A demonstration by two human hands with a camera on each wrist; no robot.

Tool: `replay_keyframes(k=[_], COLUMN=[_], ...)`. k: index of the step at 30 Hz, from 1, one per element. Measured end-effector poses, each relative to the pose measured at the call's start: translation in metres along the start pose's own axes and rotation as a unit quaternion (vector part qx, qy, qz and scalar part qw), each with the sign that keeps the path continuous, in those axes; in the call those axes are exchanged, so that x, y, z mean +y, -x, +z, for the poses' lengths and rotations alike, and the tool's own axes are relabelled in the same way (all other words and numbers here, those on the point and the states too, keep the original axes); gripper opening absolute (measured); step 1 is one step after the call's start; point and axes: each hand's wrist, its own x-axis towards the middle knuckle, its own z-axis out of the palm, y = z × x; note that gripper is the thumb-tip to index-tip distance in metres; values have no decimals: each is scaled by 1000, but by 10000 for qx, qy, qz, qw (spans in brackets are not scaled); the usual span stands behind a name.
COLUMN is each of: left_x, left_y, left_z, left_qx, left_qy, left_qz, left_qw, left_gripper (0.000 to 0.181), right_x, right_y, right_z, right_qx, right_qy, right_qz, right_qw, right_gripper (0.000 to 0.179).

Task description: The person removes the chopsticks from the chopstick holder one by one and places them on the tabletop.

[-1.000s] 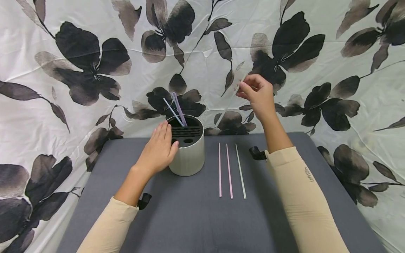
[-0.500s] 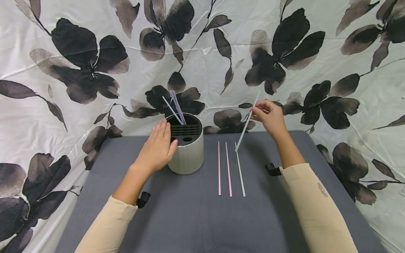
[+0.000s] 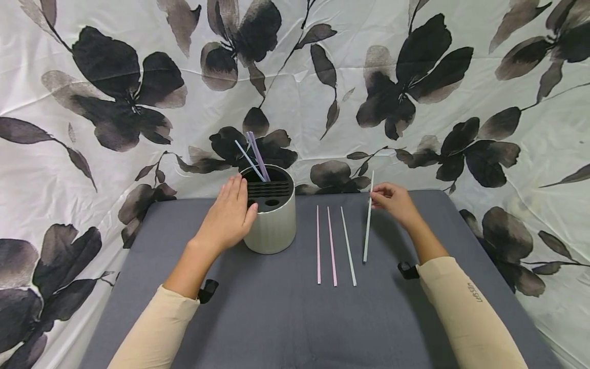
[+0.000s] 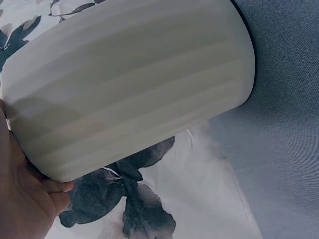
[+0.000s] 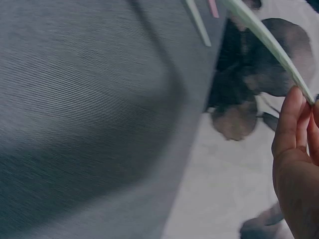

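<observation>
My left hand rests on the left rim of a cream ribbed pen holder, its fingers straight along the edge. In the left wrist view, the holder's ribbed wall fills much of the picture, with the hand at its rim. My right hand pinches a thin pale green straw near its upper end. The straw's lower end is close over the table, right of a matching pale green straw lying down. The right wrist view shows fingertips on the held straw.
Two pink straws lie left of the pale green one on the grey table. A blue straw and purple straws stand in the holder's back opening. Behind the table hangs a floral cloth.
My right hand has come down and to the right with the pale green straw, which now stands nearly upright beside the row. The left hand has stayed on the holder.
</observation>
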Motion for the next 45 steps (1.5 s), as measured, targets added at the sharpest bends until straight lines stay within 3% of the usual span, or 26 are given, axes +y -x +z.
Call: replay_keyframes(k=[4,11,17,26,33,45], left_x=[0,1,2,1,1,-1], left_y=[1,1,2,3,5,5], left_z=[0,1,2,1,0,4], left_qx=[-3,29,61,126,57,119], left_qy=[27,40,40,-7,28,2], left_qz=[-7,0,-11,35,24,25], left_qw=[10000,10000,10000,9999,10000,9999], left_gripper=[71,71,71,71,71,71], right_x=[21,46,55,59,59,52], right_y=[0,0,3,7,9,10], right_z=[2,9,17,25,29,36], right_qx=[-299,-423,-319,-617,-584,-415], right_qy=[-18,-125,-154,303,581,1294], right_qz=[434,863,1149,1765,1788,1430], right_qw=[9986,9953,9927,9819,9804,9803], right_gripper=[36,38,35,30,27,23])
